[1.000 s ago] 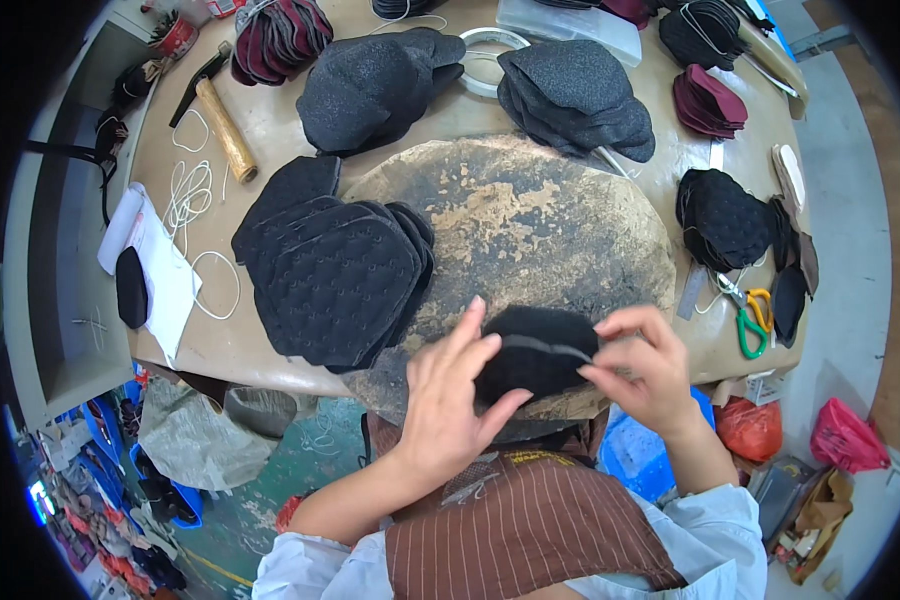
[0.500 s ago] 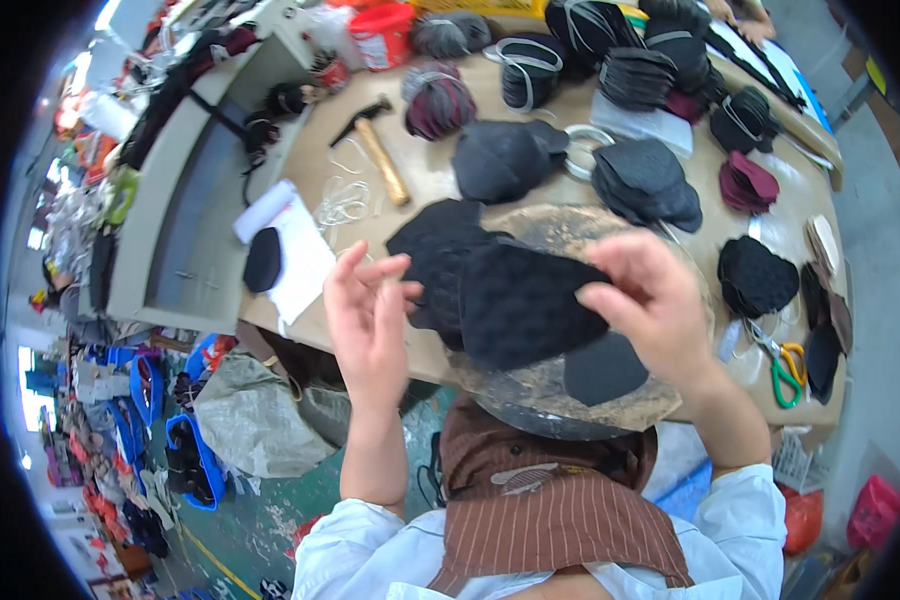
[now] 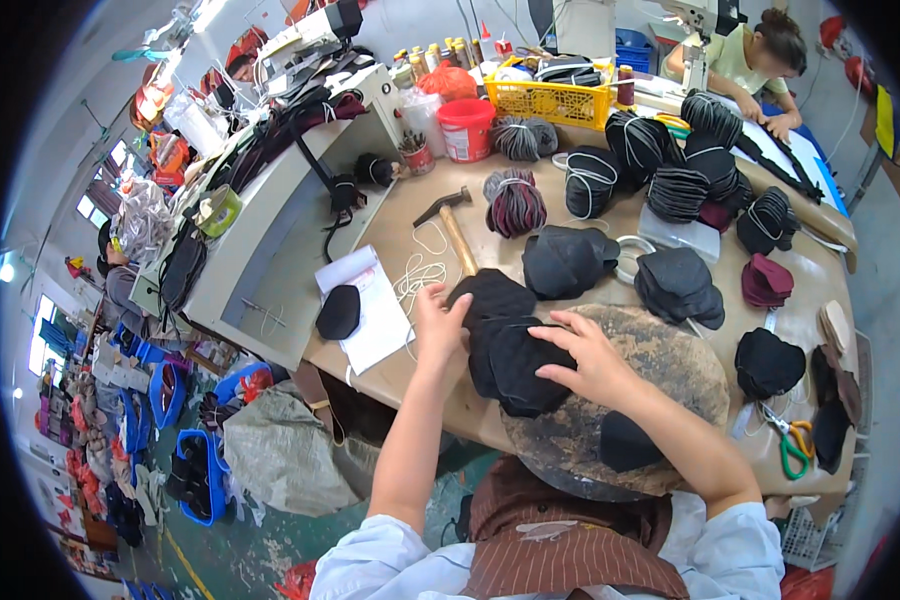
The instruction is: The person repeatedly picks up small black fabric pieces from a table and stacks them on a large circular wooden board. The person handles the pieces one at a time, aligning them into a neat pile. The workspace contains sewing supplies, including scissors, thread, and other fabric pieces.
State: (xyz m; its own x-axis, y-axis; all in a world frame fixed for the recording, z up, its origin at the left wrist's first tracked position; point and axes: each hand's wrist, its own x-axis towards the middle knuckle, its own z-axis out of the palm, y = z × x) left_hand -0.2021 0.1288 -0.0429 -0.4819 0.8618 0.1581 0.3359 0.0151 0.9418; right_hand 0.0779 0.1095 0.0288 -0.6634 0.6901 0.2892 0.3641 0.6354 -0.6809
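Overlapping black, rounded fabric pieces (image 3: pixel 518 378) lie in a pile at the left edge of a worn round block (image 3: pixel 670 350). My right hand (image 3: pixel 592 362) rests over the pile's right side, fingers spread, with no piece lifted in it. At the pile's upper left, my left hand (image 3: pixel 438 325) is beside the edge of another black stack (image 3: pixel 492 293), thumb and fingers apart. A single black piece (image 3: pixel 625 447) lies on the block's near part, below my right forearm. Whether the left fingertips press on the stack is hard to see.
Beyond the pile lie a hammer (image 3: pixel 456 238), white cord (image 3: pixel 418 280) and dark fabric stacks (image 3: pixel 570 262). White paper (image 3: pixel 378 325) bearing a black piece (image 3: pixel 339 312) is at left. Scissors (image 3: pixel 792 452) lie at right. A person (image 3: pixel 755 75) works at the far right.
The black piece that my right hand held up is now down on the pile, let go. Both hands have lowered toward the stack. The view has tilted up, showing more of the room.
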